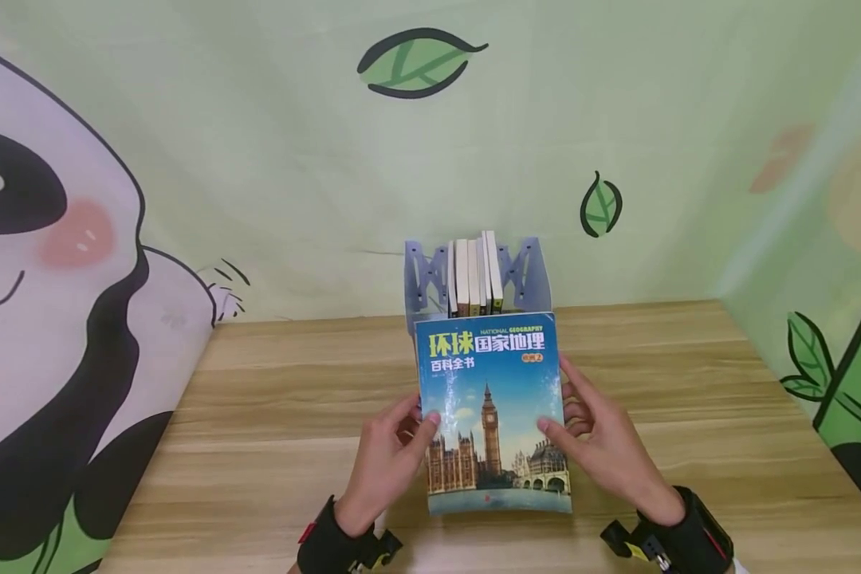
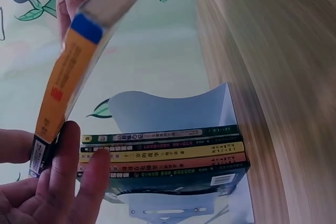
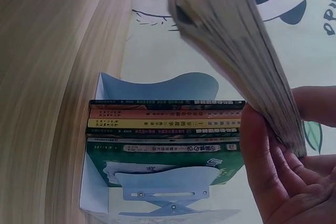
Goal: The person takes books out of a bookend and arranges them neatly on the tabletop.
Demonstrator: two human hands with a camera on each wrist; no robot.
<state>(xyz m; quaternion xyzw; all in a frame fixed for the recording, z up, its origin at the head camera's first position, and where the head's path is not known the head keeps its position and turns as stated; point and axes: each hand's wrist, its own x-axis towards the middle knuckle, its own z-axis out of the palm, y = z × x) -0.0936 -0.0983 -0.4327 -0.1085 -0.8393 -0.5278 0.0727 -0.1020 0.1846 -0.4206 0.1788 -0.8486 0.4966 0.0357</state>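
Note:
Both hands hold a blue National Geographic book [image 1: 491,367] with a clock tower on its cover, facing up toward the head camera. My left hand [image 1: 391,454] grips its left edge, thumb on the cover and fingers behind. On the opposite edge my right hand [image 1: 610,438] holds it the same way. The left wrist view shows its orange spine [image 2: 65,85]; the right wrist view shows its page edges [image 3: 247,51]. Just beyond it stands a light blue bookend rack [image 1: 538,271] with several upright books [image 1: 473,275] in its middle. The book hides the rack's lower front.
A wood-grain table [image 1: 280,383] bears the rack near its back edge. Behind rises a pale green backdrop [image 1: 273,143] printed with leaves and a panda [image 1: 100,159]. Inside the rack, side plates on folding braces [image 3: 173,195] flank the row of books.

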